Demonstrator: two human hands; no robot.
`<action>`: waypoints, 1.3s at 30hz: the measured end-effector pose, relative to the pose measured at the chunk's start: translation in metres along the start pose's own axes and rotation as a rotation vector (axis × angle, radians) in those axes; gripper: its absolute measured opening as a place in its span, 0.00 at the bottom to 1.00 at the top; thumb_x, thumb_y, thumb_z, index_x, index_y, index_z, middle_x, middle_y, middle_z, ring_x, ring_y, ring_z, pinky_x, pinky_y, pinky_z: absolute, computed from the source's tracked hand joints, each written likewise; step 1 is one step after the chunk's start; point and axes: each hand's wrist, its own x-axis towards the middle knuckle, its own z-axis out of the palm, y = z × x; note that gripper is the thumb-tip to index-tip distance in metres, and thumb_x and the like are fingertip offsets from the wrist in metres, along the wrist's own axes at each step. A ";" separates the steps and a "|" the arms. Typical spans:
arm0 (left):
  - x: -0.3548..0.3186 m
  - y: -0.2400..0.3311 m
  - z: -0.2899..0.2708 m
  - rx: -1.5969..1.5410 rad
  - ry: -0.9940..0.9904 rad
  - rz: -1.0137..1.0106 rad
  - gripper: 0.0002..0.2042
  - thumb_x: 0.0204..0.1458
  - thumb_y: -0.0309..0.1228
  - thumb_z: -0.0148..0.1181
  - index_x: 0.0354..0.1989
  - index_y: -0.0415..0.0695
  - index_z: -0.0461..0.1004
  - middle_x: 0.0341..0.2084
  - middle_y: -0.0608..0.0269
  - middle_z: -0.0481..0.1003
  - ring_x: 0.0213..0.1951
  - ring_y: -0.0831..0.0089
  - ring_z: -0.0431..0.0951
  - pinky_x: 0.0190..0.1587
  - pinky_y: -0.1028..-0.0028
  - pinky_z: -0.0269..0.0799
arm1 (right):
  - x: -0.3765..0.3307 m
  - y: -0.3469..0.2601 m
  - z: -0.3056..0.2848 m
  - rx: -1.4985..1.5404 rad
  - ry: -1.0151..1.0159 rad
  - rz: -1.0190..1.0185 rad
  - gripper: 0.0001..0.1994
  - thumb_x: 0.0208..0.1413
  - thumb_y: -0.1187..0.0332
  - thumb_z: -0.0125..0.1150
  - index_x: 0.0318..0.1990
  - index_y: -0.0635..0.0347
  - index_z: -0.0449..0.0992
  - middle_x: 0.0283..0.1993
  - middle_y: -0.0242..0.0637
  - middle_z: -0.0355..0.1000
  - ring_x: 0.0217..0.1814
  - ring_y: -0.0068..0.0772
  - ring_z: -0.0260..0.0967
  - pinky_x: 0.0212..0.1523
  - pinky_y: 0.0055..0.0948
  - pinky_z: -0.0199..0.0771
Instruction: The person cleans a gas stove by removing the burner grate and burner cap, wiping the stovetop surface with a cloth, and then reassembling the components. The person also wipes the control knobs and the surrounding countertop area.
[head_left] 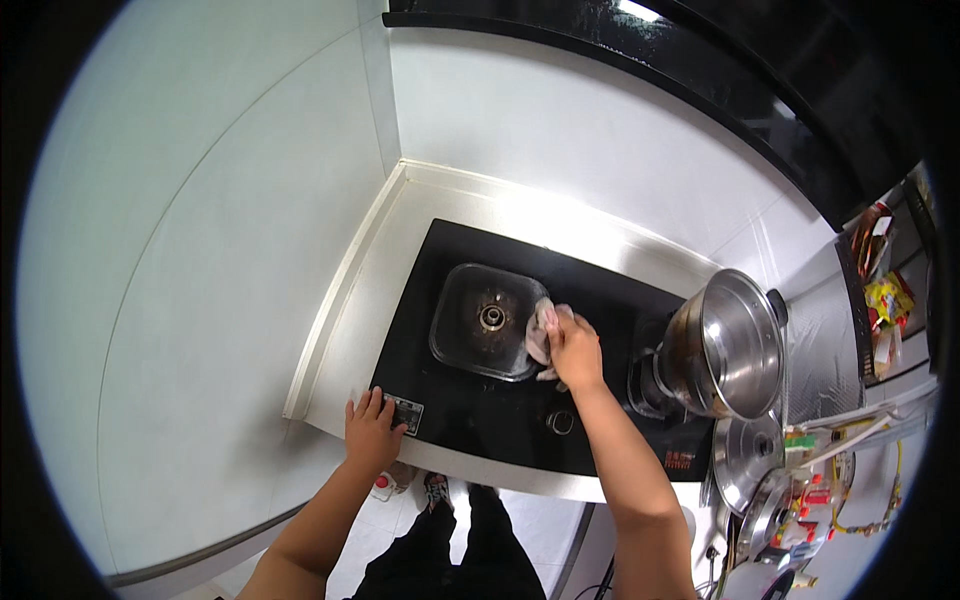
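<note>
Clamping cloth (537, 336): right grip (575, 350) | left grip (371, 434): fingers apart beside label (409, 416) | red-printed cooktop (480, 425)

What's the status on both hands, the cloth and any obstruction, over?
Right hand gripping cloth at the burner well's right side. Left hand open on stove's front-left corner. Pot farther right, apart from both hands.

My bare left hand (374, 433) lies palm down, fingers spread, near the front left corner of the pale metal counter (338, 375). My bare right forearm (618, 435) crosses the front edge; my bare right hand (575, 350) grips farther in, fingers curled.
</note>
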 end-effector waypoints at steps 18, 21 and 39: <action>0.079 0.073 -0.030 0.212 -0.354 -0.086 0.39 0.42 0.49 0.67 0.63 0.44 0.63 0.64 0.40 0.56 0.67 0.46 0.54 0.66 0.41 0.36 | 0.013 0.121 0.048 -0.389 0.020 0.257 0.32 0.56 0.47 0.53 0.69 0.31 0.54 0.74 0.59 0.32 0.74 0.73 0.29 0.67 0.65 0.41; 0.081 0.072 -0.029 0.272 -0.377 -0.057 0.40 0.41 0.51 0.68 0.62 0.43 0.64 0.63 0.38 0.58 0.65 0.44 0.57 0.67 0.43 0.36 | 0.073 0.102 0.054 -0.396 0.018 0.372 0.35 0.52 0.46 0.56 0.69 0.28 0.54 0.75 0.56 0.27 0.74 0.74 0.23 0.67 0.67 0.38; 0.090 0.069 -0.030 0.338 -0.445 -0.056 0.41 0.36 0.56 0.67 0.60 0.45 0.68 0.63 0.35 0.57 0.64 0.44 0.60 0.67 0.39 0.30 | 0.229 -0.087 0.182 -0.351 -0.421 -0.313 0.22 0.62 0.57 0.46 0.65 0.31 0.62 0.72 0.42 0.47 0.75 0.49 0.40 0.70 0.54 0.40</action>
